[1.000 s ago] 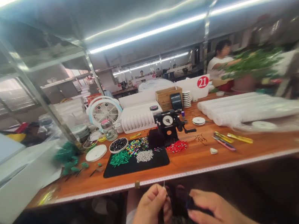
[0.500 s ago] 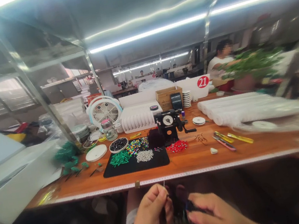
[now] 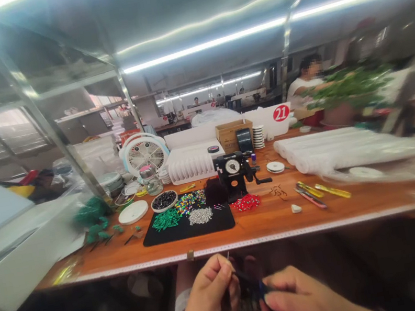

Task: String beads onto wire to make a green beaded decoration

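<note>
Below the bench (image 3: 274,223); dark tool (image 3: 262,288) in right hand (image 3: 298,294).

The wooden counter (image 3: 191,248) is brown, with a white measuring strip (image 3: 231,247) along its near edge. A black mat (image 3: 188,231) lies left of the middle, with a round white disc (image 3: 133,212) to its left. Near the mat's far right corner stands a black cranked machine (image 3: 236,177); red pieces (image 3: 246,202) lie on its near side. Along the far side, from left to right, are a fan (image 3: 146,156), a glass jar (image 3: 152,180), a slotted white rack (image 3: 193,166) and a cardboard box (image 3: 227,138). Farther right lie a white spool (image 3: 275,167), a small white lump (image 3: 296,208), a yellow tool (image 3: 333,190) and white rolls (image 3: 333,147).
</note>
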`<state>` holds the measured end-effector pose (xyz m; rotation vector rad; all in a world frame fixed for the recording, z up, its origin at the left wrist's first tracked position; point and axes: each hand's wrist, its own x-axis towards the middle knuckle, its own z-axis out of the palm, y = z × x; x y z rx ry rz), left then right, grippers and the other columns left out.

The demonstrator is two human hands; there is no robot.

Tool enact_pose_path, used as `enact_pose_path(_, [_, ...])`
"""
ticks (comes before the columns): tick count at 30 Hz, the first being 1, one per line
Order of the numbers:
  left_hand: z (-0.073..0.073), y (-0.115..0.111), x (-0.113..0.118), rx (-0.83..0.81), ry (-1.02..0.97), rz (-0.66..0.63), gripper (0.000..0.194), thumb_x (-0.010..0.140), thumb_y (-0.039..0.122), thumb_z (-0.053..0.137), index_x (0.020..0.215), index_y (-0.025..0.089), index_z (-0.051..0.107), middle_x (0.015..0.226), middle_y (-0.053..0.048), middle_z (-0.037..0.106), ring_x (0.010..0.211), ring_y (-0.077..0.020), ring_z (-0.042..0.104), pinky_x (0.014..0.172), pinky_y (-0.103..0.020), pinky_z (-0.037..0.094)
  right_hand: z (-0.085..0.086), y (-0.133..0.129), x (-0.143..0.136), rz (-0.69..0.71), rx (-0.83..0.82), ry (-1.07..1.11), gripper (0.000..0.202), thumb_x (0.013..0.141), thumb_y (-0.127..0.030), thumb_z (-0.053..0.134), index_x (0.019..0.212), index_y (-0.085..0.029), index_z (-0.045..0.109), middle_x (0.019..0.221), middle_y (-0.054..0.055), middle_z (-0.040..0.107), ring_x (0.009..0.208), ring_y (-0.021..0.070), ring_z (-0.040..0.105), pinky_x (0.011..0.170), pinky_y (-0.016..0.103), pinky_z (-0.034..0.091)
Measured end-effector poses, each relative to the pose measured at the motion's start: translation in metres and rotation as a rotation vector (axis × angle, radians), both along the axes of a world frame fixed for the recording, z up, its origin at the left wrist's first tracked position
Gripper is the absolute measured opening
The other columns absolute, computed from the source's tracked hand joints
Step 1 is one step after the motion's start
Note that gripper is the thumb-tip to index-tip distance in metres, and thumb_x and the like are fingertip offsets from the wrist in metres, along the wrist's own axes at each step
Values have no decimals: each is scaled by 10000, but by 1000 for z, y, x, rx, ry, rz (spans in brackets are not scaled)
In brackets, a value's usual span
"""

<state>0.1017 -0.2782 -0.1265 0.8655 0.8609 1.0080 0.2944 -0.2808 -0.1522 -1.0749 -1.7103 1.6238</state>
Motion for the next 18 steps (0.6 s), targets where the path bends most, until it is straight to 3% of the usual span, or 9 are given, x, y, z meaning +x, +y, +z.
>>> enact_pose_path(7, [2,0,-5,152,222,7,382,799,475,611,663,173,421,533,53,371,482,-78,245,473,-221,168,2,1,1,75,47,23,313,807,-392,510,663,-126,592,614,0,503,630,128,456,592,227,350])
enact_pose_path(13, [14,-5,-12,442,557,-8,380,868,479,486,646,182,404,606,35,343,572,-117,271,521,-236,230,-1,-1,4,144,296,-3,340,857,-435,454,665,-155,478,690,-1,462,649,124,414,596,228,348])
enact_pose_path(18, [19,-9,-14,483,655,-5,352,888,453,436,654,194,383,627,32,343,590,-129,285,537,-242,250,-3,-1,4,152,528,-18,375,892,-444,388,673,-159,492,699,19,488,641,130,438,611,241,365])
